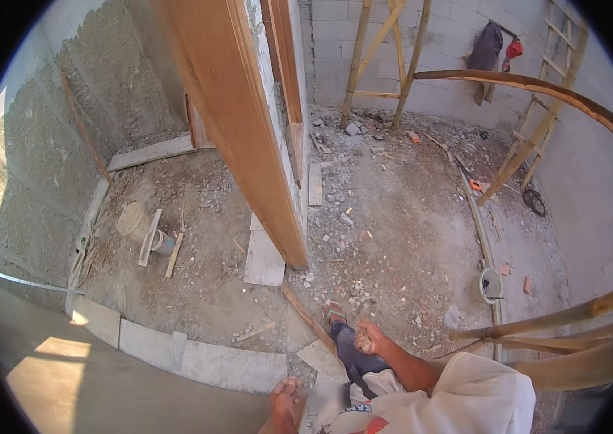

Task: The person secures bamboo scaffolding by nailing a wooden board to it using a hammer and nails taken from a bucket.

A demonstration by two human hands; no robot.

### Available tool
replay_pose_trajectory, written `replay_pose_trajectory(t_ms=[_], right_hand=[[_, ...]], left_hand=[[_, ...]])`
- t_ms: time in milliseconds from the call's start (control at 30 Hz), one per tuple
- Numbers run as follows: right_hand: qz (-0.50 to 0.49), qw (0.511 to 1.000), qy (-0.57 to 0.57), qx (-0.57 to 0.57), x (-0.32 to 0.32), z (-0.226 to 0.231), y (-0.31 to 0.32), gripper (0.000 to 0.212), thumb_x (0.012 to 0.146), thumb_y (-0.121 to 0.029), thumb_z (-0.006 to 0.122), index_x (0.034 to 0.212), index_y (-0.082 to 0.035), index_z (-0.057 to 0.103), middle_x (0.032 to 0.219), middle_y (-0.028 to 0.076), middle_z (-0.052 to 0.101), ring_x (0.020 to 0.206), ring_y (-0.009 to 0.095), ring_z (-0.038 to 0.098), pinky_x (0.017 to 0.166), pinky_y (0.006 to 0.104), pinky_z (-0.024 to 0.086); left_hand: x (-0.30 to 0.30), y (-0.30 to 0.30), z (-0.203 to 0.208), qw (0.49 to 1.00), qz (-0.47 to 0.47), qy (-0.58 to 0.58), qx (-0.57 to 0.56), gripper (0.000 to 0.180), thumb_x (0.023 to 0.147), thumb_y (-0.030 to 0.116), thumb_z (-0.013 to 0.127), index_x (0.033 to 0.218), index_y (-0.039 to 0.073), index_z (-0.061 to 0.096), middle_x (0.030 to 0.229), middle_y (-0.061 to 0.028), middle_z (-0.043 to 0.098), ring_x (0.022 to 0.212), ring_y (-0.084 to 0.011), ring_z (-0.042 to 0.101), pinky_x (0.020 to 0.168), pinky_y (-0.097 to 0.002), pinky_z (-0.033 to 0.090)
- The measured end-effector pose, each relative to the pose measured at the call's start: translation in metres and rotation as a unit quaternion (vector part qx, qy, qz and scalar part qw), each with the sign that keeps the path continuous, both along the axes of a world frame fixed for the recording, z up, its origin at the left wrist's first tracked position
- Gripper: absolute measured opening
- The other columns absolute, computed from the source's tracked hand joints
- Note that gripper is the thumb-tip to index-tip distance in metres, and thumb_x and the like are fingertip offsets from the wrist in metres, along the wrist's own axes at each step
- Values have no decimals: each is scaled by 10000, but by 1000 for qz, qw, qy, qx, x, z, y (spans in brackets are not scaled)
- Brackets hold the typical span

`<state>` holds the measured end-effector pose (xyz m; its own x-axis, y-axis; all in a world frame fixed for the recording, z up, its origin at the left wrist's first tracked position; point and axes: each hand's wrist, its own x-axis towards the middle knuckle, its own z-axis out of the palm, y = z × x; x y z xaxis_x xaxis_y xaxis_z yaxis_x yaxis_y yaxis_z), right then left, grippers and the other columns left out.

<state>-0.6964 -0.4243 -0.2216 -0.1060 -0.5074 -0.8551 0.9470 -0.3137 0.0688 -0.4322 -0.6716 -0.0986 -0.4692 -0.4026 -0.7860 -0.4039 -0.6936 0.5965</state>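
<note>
My right hand is closed in front of my dark trouser leg, its fingers curled in. What it holds, if anything, I cannot make out. Low in the picture, my left hand is close to the smooth grey plastered wall, its fingers bent. Its grip is partly hidden, and no object in it can be told. Below and ahead, my foot in a sandal stands on the rubble-strewn floor. A narrow wooden strip lies beside that leg.
A wooden door frame rises ahead. Flat boards line the left wall's base. Buckets and wood pieces stand beyond them. At right are another bucket, bamboo poles and a long pipe; bamboo scaffolding stands behind.
</note>
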Motion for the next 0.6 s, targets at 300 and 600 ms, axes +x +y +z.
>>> replay_pose_trajectory(t_ms=[300, 600], right_hand=[[0, 991, 16, 134, -59, -10, -18, 262, 1027, -227, 675, 879, -109, 495, 650, 17, 462, 469, 149, 450, 411, 321, 398], [-135, 947, 77, 283, -40, 51, -78, 274, 1051, -289, 727, 984, -83, 558, 655, 10, 508, 486, 146, 511, 411, 345, 435]], left_hand=[[-153, -134, 11, 991, -118, -31, -57, 177, 997, 224, 797, 1025, 57, 743, 771, 38, 624, 588, -47, 475, 529, -252, 393], [-288, -270, 3, 956, -293, 21, 8, 174, 1056, 236, 728, 1051, 62, 726, 859, 27, 673, 587, -42, 445, 523, -257, 362]])
